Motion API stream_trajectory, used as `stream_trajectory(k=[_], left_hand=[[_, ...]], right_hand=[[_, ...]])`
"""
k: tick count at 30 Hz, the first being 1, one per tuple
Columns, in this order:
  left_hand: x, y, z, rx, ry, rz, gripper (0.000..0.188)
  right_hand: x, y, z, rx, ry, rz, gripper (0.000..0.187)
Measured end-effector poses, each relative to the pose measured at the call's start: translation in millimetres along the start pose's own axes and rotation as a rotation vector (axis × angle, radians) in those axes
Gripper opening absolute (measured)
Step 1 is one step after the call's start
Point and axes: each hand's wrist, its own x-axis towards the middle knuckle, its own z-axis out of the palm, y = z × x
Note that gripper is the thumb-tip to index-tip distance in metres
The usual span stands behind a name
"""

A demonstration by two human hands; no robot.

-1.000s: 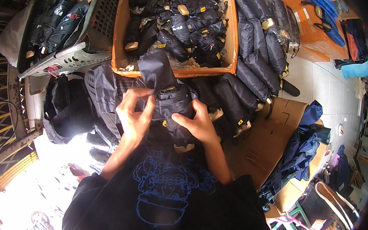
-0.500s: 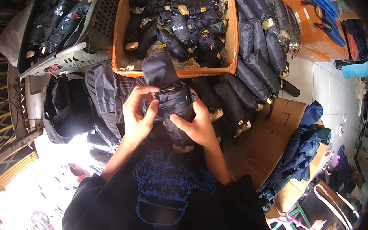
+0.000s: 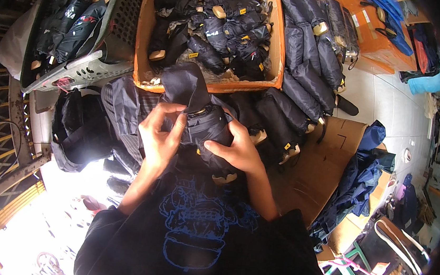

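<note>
A folded black umbrella lies slantwise between my hands, its beige handle end toward my body. At its far end a loose black fabric sleeve covers the tip and stands up off it. My left hand pinches the sleeve's edge between thumb and fingers. Around the umbrella's right side my right hand is closed, thumb lying across the top and fingers mostly hidden underneath.
Beyond my hands stands an orange-edged carton of black folded umbrellas. A grey plastic basket holds more at the left. Sleeved umbrellas are stacked to the right, near a brown cardboard flap and dark blue cloth.
My left hand has moved slightly left with the sleeve's edge, and the sleeve leans further left. The umbrella has tilted, its handle end shifting a little right.
</note>
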Motion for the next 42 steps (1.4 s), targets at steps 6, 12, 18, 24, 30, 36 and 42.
stream_trajectory(k=[6,12,18,24,30,36,42], left_hand=[[-16,3,5,0.009,0.059,0.01,0.013],[-19,10,7,-0.101,0.097,0.039,0.015],[-22,7,9,0.0,0.073,0.28,0.016],[-21,-3,5,-0.304,-0.054,0.076,0.013],[-31,-7,-11,-0.286,-0.049,-0.021,0.016],[-33,-7,-13,-0.316,-0.031,-0.012,0.02],[-29,-15,-11,-0.691,0.087,-0.183,0.032]], right_hand=[[2,-6,11,0.002,0.104,0.032,0.061],[4,-20,15,-0.407,0.167,-0.225,0.058],[0,-18,24,-0.457,0.259,-0.272,0.062],[-2,-4,23,-0.203,0.169,-0.214,0.058],[-6,1,39,0.113,0.146,0.114,0.039],[-3,9,43,0.196,0.119,0.212,0.031],[-6,34,33,0.39,0.08,0.272,0.026]])
